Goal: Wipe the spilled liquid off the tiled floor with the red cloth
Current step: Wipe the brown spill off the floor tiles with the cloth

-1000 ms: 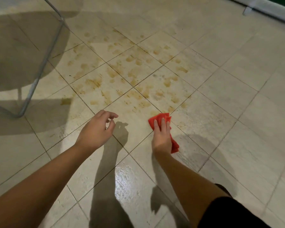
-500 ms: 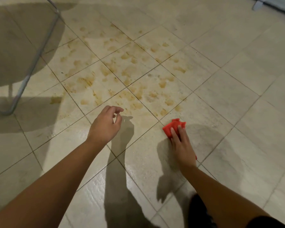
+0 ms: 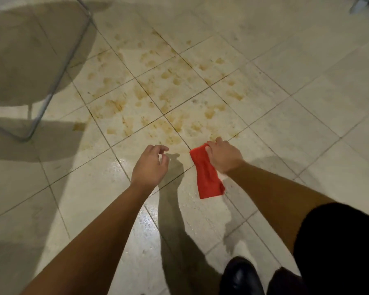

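Brown spilled liquid (image 3: 168, 96) lies in many blotches across several pale floor tiles in the middle of the view. My right hand (image 3: 224, 157) grips the top end of the red cloth (image 3: 206, 175), which hangs down long and loose, just off the near edge of the blotches. My left hand (image 3: 150, 165) hovers to the left of the cloth with its fingers loosely curled, holding nothing. The tiles (image 3: 115, 201) under both hands shine wet.
A metal chair leg frame (image 3: 51, 90) stands at the left with its shadow over the floor. My dark shoe (image 3: 241, 275) and dark trouser leg (image 3: 341, 252) are at the bottom right. A white fitting (image 3: 358, 4) sits at the top right corner.
My right hand went from pressing the bunched cloth flat on the floor to lifting it by one end, so the cloth now hangs unfolded. My left hand stayed hovering.
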The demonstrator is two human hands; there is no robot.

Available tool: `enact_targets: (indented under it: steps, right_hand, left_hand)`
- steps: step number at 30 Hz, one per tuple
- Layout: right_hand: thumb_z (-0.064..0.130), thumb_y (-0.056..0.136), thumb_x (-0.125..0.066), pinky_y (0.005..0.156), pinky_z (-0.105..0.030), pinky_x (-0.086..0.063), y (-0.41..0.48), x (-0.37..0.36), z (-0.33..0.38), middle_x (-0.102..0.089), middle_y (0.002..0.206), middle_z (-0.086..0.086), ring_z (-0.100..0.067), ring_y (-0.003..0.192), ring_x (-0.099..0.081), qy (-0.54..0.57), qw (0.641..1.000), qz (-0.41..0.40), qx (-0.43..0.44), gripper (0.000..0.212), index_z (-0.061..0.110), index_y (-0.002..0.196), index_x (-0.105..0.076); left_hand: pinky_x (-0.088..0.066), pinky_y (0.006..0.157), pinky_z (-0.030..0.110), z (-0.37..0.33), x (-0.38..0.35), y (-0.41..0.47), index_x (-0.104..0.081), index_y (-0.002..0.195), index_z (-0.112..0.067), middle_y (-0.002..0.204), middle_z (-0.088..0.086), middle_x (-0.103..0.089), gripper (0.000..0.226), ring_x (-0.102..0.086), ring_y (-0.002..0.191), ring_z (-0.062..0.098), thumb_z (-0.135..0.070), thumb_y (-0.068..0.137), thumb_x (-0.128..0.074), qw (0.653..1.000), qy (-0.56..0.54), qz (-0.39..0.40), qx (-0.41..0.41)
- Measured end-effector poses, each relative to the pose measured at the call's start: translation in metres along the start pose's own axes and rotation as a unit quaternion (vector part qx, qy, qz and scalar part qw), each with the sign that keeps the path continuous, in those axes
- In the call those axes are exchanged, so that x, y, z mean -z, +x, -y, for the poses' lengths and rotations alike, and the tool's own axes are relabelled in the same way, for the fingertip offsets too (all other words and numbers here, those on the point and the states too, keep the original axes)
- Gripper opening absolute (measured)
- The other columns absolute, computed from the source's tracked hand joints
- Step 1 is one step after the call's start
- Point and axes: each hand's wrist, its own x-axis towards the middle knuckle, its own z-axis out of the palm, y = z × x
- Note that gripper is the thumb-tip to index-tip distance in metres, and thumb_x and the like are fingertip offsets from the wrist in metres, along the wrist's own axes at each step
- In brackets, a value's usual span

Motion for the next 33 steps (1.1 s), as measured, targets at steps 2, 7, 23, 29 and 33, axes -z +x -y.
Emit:
enact_targets:
  steps: [2, 7, 23, 29, 33]
  right_hand:
    - [0.023, 0.098, -0.028, 0.088, -0.042, -0.045, 0.016, 0.034, -0.023, -0.043, 0.123, -0.013, -0.030, 0.109, -0.047, -0.043, 0.998, 0.029, 0.029, 0.034, 0.011, 0.125, -0.044]
    - [0.027, 0.098, -0.028, 0.088, -0.044, -0.046, 0.021, 0.059, -0.063, -0.044, 0.125, -0.010, -0.028, 0.108, -0.049, -0.090, 0.991, 0.042, 0.091, 0.037, 0.011, 0.126, -0.045]
    - [0.012, 0.092, -0.042, 0.074, -0.032, -0.047, -0.001, -0.017, -0.085, -0.056, 0.112, -0.016, -0.029, 0.096, -0.056, 0.170, 0.966, -0.195, -0.026, 0.028, 0.001, 0.111, -0.058]
    - [0.013, 0.093, -0.039, 0.084, -0.034, -0.044, 0.000, -0.018, -0.091, -0.051, 0.118, -0.010, -0.023, 0.105, -0.049, 0.192, 0.968, -0.154, -0.058, 0.029, 0.007, 0.116, -0.055]
    - [0.012, 0.094, -0.038, 0.083, -0.028, -0.041, 0.001, -0.006, -0.098, -0.052, 0.116, -0.012, -0.022, 0.102, -0.052, 0.195, 0.959, -0.191, -0.081, 0.029, 0.004, 0.116, -0.054]
  left_hand:
    - [-0.045, 0.088, 0.034, -0.009, -0.011, 0.005, -0.055, 0.116, -0.017, 0.121, 0.004, -0.052, 0.028, -0.053, 0.104, 0.019, -0.019, 0.091, -0.042, 1.000, -0.008, -0.004, -0.004]
    - [-0.033, 0.100, 0.031, -0.036, -0.049, 0.007, -0.050, 0.124, -0.011, 0.128, 0.008, -0.047, 0.034, -0.042, 0.119, 0.022, -0.018, 0.090, -0.046, 0.999, -0.014, 0.022, -0.033]
    - [-0.020, 0.109, 0.049, -0.050, -0.152, 0.010, -0.022, 0.139, 0.002, 0.146, 0.018, -0.033, 0.067, -0.024, 0.137, 0.034, -0.042, 0.089, -0.023, 0.962, 0.162, 0.108, -0.191]
    - [0.004, 0.112, 0.042, -0.058, -0.172, -0.002, 0.012, 0.139, -0.007, 0.153, 0.014, -0.002, 0.106, 0.005, 0.140, 0.030, -0.033, 0.074, -0.068, 0.875, 0.295, 0.175, -0.341]
    - [-0.004, 0.111, 0.043, -0.065, -0.155, 0.026, -0.018, 0.140, -0.008, 0.147, 0.009, -0.032, 0.095, -0.022, 0.139, 0.028, -0.030, 0.067, -0.076, 0.906, 0.317, 0.097, -0.264]
